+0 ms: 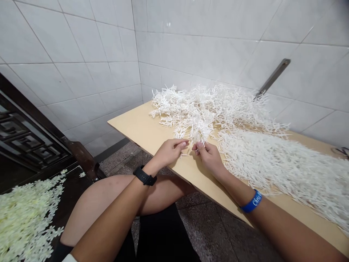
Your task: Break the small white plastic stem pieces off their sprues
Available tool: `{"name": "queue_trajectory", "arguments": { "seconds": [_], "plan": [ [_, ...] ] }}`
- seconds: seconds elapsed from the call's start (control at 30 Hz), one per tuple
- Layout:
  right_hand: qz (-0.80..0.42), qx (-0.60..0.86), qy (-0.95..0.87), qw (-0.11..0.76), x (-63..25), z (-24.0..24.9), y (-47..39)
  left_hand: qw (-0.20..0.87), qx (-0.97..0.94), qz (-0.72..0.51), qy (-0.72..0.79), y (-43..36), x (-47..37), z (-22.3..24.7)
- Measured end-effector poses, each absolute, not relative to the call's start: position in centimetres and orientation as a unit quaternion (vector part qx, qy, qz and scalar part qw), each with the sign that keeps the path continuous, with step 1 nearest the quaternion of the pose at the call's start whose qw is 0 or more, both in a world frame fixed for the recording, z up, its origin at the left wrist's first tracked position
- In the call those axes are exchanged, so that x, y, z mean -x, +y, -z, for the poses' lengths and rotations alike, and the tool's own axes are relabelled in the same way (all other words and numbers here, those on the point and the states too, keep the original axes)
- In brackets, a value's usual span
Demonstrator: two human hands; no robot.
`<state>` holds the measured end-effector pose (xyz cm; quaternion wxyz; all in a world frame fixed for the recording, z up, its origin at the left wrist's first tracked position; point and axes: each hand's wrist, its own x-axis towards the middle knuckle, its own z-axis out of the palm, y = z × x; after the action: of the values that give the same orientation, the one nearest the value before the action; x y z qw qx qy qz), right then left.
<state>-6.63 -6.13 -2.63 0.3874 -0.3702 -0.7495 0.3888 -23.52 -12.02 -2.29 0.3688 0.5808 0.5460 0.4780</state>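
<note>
My right hand (209, 156) pinches a white branching artificial sprig (201, 133) between thumb and fingers at the front of a tangled heap. A hand's breadth or less to its left, my left hand (171, 151) has thumb and fingertips pressed together; whatever they may hold is too small to make out. A short white stem piece (184, 155) shows just below the left fingertips, over the board. Behind both hands spreads the loose heap of white sprigs (226, 105). Right of my right hand, more white pieces (278, 156) lie in a flatter, denser layer.
The light wooden tabletop (131, 120) stands against a tiled wall (207, 54). A metal bar (274, 78) leans there behind the heap. At lower left, pale yellow-white artificial blossoms (24, 214) cover a dark seat beside a carved wooden backrest (29, 134). My legs are beneath the table edge.
</note>
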Motion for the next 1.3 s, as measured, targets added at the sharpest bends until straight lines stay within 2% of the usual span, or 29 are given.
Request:
{"name": "queue_trajectory", "arguments": {
  "seconds": [0.2, 0.4, 0.57, 0.7, 0.8, 1.03, 1.3],
  "plan": [
    [-0.382, 0.329, -0.774, 0.383, 7.0, 2.5, -6.8, 0.301, -0.595, -0.515, 0.539, -12.1, 21.8, 2.4],
    [-0.353, 0.273, -0.821, 0.356, 6.4, 1.9, -7.6, 0.335, -0.385, -0.602, 0.614, -10.9, 22.6, 3.0],
    [-0.362, 0.33, -0.787, 0.375, 6.6, 2.3, -7.1, 0.387, -0.502, -0.556, 0.538, -11.9, 22.9, 2.6],
    [-0.385, 0.329, -0.769, 0.391, 7.0, 2.7, -6.8, 0.287, -0.607, -0.495, 0.552, -13.0, 21.8, 2.3],
    [-0.409, 0.303, -0.775, 0.375, 7.2, 2.5, -7.0, 0.236, -0.624, -0.498, 0.554, -13.0, 21.3, 2.5],
    [-0.374, 0.268, -0.815, 0.353, 6.9, 1.7, -8.1, 0.308, -0.391, -0.607, 0.619, -11.0, 24.0, 3.0],
    [-0.582, 0.347, -0.596, 0.431, 7.6, 1.9, -6.7, 0.417, -0.588, -0.469, 0.51, -13.0, 24.8, 1.9]
  ]
}}
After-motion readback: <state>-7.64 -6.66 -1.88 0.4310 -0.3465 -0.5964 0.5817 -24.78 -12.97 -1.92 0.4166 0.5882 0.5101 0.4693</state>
